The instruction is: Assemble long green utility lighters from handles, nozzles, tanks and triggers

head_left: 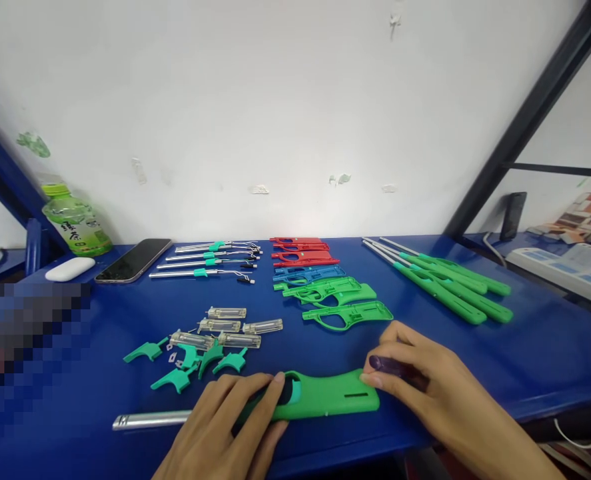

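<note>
A green lighter (328,395) with a long metal tube lies near the front edge of the blue table (295,460). My left hand (230,423) is closed around its middle, by the trigger opening, where a teal trigger shows. The tube points left. My right hand (420,377) grips a dark purple handled tool (388,365) and its fingertips touch the right end of the green body. The tool's tip is hidden by the fingers. Behind my left hand lie several teal triggers (230,361) and clear fuel tanks (240,341).
Red shells (302,257), blue shells (310,273) and green shells (348,315) lie behind. Metal tubes with wires (185,274) lie back left, beside a phone (134,260), a white case (70,269) and a bottle (78,223). Several green lighters (440,292) lie at the right.
</note>
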`<state>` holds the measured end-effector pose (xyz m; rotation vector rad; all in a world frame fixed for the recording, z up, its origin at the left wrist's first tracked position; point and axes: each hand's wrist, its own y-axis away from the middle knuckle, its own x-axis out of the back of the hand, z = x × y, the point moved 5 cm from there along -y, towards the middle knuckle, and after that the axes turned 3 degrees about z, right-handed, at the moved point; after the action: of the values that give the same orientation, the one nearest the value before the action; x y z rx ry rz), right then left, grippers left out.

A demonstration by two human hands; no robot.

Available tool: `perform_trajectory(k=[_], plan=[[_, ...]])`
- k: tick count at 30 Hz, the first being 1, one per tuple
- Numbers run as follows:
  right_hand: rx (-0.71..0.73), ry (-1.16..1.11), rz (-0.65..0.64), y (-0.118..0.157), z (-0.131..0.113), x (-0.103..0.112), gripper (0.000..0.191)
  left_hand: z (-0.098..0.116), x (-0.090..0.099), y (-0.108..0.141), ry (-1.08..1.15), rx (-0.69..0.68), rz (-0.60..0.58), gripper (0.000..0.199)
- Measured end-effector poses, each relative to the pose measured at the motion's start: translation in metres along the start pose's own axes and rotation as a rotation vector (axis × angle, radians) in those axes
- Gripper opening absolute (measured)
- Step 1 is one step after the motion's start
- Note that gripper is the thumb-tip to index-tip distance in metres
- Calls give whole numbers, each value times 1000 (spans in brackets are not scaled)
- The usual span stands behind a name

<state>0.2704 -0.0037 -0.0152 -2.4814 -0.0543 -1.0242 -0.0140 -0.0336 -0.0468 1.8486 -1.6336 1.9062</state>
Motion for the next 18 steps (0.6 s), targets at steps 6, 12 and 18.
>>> perform_trajectory(k=[6, 12, 18], plan=[[30, -7, 78, -4, -5, 4, 23, 2, -1, -2, 14, -16, -24, 44], [132, 45, 104, -22, -28, 14, 21, 4, 2, -9, 70, 43, -44, 40], [355, 169, -207, -79, -65, -8, 10, 4, 2, -8, 78, 47, -19, 38]])
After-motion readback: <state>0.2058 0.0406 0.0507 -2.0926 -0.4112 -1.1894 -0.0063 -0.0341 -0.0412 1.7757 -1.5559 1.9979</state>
